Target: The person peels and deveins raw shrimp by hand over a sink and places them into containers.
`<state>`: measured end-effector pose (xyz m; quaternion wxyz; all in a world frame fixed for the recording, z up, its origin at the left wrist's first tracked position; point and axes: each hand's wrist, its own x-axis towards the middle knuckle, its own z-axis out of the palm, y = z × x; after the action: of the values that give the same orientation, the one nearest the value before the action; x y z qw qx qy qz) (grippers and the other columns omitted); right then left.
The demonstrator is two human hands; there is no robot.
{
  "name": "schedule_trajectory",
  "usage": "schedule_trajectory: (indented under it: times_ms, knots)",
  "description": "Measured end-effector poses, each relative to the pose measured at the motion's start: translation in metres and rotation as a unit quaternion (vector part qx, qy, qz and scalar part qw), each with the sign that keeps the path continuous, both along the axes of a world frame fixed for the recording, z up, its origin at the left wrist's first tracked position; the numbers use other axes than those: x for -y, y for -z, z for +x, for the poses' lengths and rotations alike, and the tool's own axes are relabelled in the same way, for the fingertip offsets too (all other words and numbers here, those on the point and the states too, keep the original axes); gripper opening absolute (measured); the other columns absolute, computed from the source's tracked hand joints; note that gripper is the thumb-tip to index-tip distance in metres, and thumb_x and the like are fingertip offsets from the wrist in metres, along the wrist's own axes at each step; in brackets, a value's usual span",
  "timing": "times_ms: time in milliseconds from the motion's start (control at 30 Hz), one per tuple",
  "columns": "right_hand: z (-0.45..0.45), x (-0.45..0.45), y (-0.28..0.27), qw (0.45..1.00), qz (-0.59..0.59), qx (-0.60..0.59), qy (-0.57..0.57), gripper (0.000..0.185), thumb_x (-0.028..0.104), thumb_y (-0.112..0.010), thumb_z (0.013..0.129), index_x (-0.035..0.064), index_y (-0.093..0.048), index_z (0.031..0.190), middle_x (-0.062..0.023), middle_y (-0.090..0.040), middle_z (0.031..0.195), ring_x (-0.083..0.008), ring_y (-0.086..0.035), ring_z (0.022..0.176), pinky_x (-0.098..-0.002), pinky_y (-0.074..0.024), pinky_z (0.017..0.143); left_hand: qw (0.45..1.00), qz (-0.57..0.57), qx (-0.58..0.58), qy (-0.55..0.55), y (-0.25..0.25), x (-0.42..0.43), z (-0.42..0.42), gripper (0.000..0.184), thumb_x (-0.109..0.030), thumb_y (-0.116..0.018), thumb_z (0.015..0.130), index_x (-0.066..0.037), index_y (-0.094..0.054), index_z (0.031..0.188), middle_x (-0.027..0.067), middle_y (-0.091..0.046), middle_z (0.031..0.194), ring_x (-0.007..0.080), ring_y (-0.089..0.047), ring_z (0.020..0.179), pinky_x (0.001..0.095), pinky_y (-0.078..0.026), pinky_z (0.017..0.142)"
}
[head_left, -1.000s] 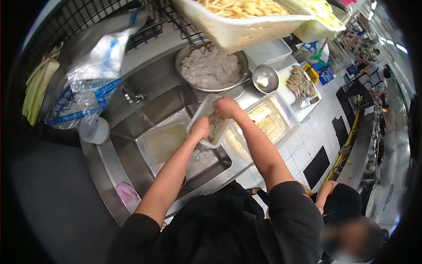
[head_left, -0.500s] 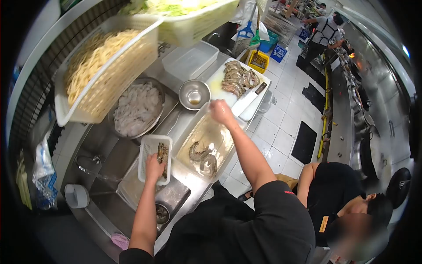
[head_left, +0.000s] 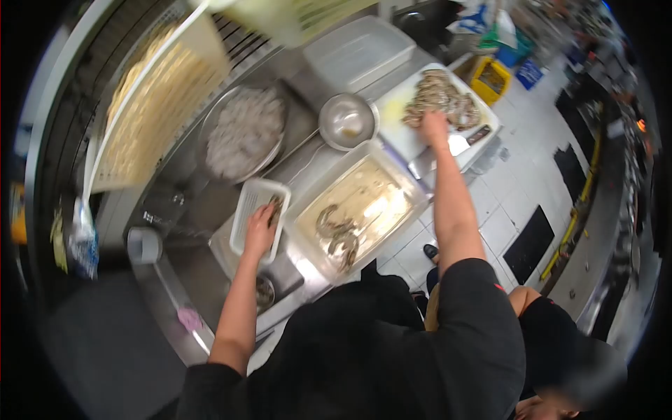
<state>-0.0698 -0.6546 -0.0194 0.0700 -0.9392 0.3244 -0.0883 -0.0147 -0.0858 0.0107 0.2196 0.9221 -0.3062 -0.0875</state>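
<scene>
My left hand (head_left: 261, 229) is inside a small white plastic basket (head_left: 246, 203), its fingers closed around a dark shrimp (head_left: 277, 204) by the right wall. Stretched out to the far right, my right hand (head_left: 434, 128) has its fingertips at a heap of shrimp (head_left: 439, 94) on a white cutting board (head_left: 399, 140); how far the fingers close is hidden. A knife (head_left: 467, 141) lies on the board beside that hand. Between my hands stands a clear plastic tub (head_left: 308, 241) of shallow cloudy liquid, with a few shrimp (head_left: 339, 238) at its near end.
Behind the tub sit a steel bowl (head_left: 348, 122), a big bowl of pale peeled seafood (head_left: 245, 133) and an empty plastic container (head_left: 360, 52). A basket of noodles (head_left: 164, 105) hangs over the left side. A small metal cup (head_left: 264, 292) stands near me. A co-worker (head_left: 560, 343) is close on my right.
My right hand has moved from above the far end of the tub to the shrimp heap on the board. My left hand stays in the basket. The view has shifted and tilted.
</scene>
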Motion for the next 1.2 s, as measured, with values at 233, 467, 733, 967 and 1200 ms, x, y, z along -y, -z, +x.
schedule_trajectory:
  times_ms: [233, 467, 733, 967, 1200]
  knots:
    - [-0.003, -0.015, -0.023, 0.981, 0.054, 0.156, -0.102, 0.032, 0.009, -0.067, 0.077, 0.0036, -0.051, 0.104, -0.0243, -0.063, 0.095, -0.0442, -0.061, 0.092, -0.0516, -0.047, 0.079, 0.998, -0.015, 0.014, -0.067, 0.009, -0.003, 0.0, 0.046, -0.005, -0.064, 0.084, -0.005, -0.059, 0.13, 0.0141, -0.055, 0.136, 0.0358, -0.054, 0.115, 0.0407, -0.041, 0.104]
    - [-0.009, -0.065, -0.104, 0.915, 0.228, 0.316, -0.101, 0.033, -0.001, -0.064, 0.082, 0.0014, -0.053, 0.113, -0.0192, -0.065, 0.101, -0.0304, -0.066, 0.081, -0.0394, -0.0516, 0.068, 0.994, -0.076, -0.01, -0.072, 0.009, -0.013, 0.005, 0.037, -0.005, -0.067, 0.084, -0.002, -0.065, 0.12, 0.0136, -0.065, 0.123, 0.0334, -0.06, 0.109, 0.0382, -0.046, 0.098]
    - [0.009, -0.382, -0.132, 0.827, 0.443, 0.212, -0.273, 0.035, 0.006, -0.068, 0.084, 0.0072, -0.054, 0.116, -0.0073, -0.061, 0.105, -0.0161, -0.063, 0.074, -0.0296, -0.0521, 0.06, 0.75, -0.466, -0.427, -0.198, -0.069, -0.079, 0.007, 0.037, -0.04, -0.056, 0.1, -0.006, -0.063, 0.114, 0.0084, -0.07, 0.101, 0.0162, -0.066, 0.092, 0.0307, -0.051, 0.086]
    - [0.071, -0.658, -0.053, 0.8, 0.432, 0.174, -0.377, 0.036, 0.006, -0.059, 0.088, 0.0006, -0.055, 0.123, -0.0262, -0.065, 0.109, -0.0423, -0.064, 0.101, -0.0447, -0.0497, 0.089, 0.51, -0.64, -0.428, -0.384, -0.016, -0.205, 0.058, 0.032, -0.029, -0.054, 0.101, 0.001, -0.053, 0.113, 0.0151, -0.065, 0.101, 0.0248, -0.063, 0.089, 0.038, -0.053, 0.08]
    - [0.157, -0.716, -0.046, 0.748, 0.583, 0.127, -0.293, 0.031, 0.005, -0.067, 0.087, -0.0054, -0.065, 0.117, -0.0177, -0.072, 0.101, -0.0222, -0.069, 0.09, -0.0321, -0.0537, 0.081, 0.501, -0.665, -0.477, -0.282, 0.014, -0.285, 0.139, 0.022, -0.014, -0.046, 0.102, 0.004, -0.058, 0.106, 0.0157, -0.065, 0.098, 0.0261, -0.065, 0.085, 0.0376, -0.056, 0.074]
